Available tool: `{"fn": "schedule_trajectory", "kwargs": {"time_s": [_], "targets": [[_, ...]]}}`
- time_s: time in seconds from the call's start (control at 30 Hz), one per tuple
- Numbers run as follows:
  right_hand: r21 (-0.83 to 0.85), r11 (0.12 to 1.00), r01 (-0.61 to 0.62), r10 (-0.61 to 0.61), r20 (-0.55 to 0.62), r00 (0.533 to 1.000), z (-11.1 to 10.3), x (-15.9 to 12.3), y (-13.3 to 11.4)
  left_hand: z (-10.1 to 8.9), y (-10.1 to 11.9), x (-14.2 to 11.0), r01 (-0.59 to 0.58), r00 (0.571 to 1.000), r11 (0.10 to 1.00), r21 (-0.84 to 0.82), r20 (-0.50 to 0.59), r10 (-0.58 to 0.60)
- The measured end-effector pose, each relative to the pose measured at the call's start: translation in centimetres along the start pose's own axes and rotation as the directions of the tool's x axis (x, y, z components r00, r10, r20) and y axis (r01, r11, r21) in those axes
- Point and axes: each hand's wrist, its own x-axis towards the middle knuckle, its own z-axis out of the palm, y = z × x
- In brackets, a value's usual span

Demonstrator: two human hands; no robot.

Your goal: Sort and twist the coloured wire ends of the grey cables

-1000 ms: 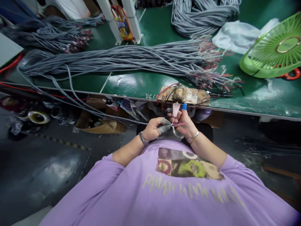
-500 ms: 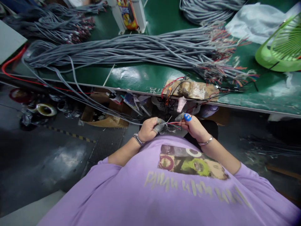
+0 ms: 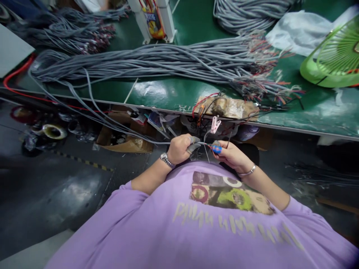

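In front of my lap, my left hand (image 3: 181,148) grips a grey cable (image 3: 161,143) near its stripped end. The cable runs back up to the left, over the bench edge. My right hand (image 3: 228,154), with a blue cover on one finger, pinches the thin coloured wires (image 3: 209,145) fanning from that end. Greyish coverings show on fingertips of both hands. A thin pale strand hangs down between the hands. A pink clothes peg (image 3: 215,124) sits just above them, below the bench edge.
A long bundle of grey cables (image 3: 134,63) with frayed coloured ends lies on the green bench (image 3: 157,93). A taped cardboard piece (image 3: 234,107) lies at its front edge. A green fan (image 3: 331,63) stands at right, a cardboard box (image 3: 126,145) under the bench. Part of another person shows at top left.
My left hand has turned and sits slightly to the right. My right hand has drawn closer, its blue-covered finger now lower and over the wires. The pink peg looks turned.
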Motion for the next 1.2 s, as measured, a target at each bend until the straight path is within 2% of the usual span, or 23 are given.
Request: {"fn": "schedule_trajectory", "kwargs": {"time_s": [0.13, 0.3, 0.47, 0.53, 0.63, 0.7, 0.73, 0.83, 0.9, 1.03, 1.2], "targets": [[0.025, 0.996, 0.086, -0.085, -0.052, 0.995, -1.1, 0.3, 0.4, 0.4, 0.7, 0.6, 0.063, 0.996, 0.993, -0.102, 0.067, -0.057], [0.055, 0.995, 0.085, -0.076, -0.152, 0.985, -2.7, 2.3, 0.3, 0.7, 1.6, 1.8, 0.082, 0.996, 0.976, -0.201, -0.012, -0.086], [0.023, 0.991, 0.131, -0.127, -0.126, 0.984, -2.1, 4.2, -1.5, 1.1, 1.2, 3.0, 0.075, 0.993, 0.979, -0.191, -0.071, -0.09], [-0.003, 0.978, 0.207, -0.204, -0.186, 0.961, -1.6, 4.7, -1.7, 1.5, 0.8, 3.3, 0.098, 0.991, 0.975, -0.198, -0.073, -0.114], [-0.083, 0.934, 0.346, -0.353, -0.339, 0.872, -1.0, 5.4, -1.4, 2.2, 0.2, 3.4, 0.138, 0.987, 0.964, -0.226, -0.055, -0.154], [-0.087, 0.916, 0.393, -0.394, -0.389, 0.833, -0.8, 5.7, -1.1, 2.6, -0.2, 3.3, 0.158, 0.984, 0.958, -0.241, -0.039, -0.172], [-0.059, 0.92, 0.388, -0.38, -0.385, 0.841, -0.7, 5.9, -1.0, 2.8, -0.3, 3.3, 0.163, 0.984, 0.955, -0.248, -0.033, -0.177], [0.102, 0.955, 0.277, -0.239, -0.282, 0.929, -0.4, 6.1, -1.1, 3.1, -0.7, 3.3, 0.158, 0.986, 0.949, -0.272, -0.005, -0.165], [0.21, 0.956, 0.204, -0.154, -0.234, 0.96, -0.1, 6.2, -1.5, 3.3, -0.8, 3.2, 0.147, 0.989, 0.95, -0.275, 0.011, -0.15], [0.352, 0.918, 0.184, -0.094, -0.257, 0.962, 0.6, 6.2, -2.0, 3.7, -1.0, 2.8, 0.158, 0.987, 0.954, -0.255, 0.032, -0.155], [0.376, 0.899, 0.224, -0.102, -0.317, 0.943, 1.2, 6.2, -2.3, 4.1, -1.2, 2.5, 0.172, 0.985, 0.955, -0.241, 0.07, -0.16]]}}
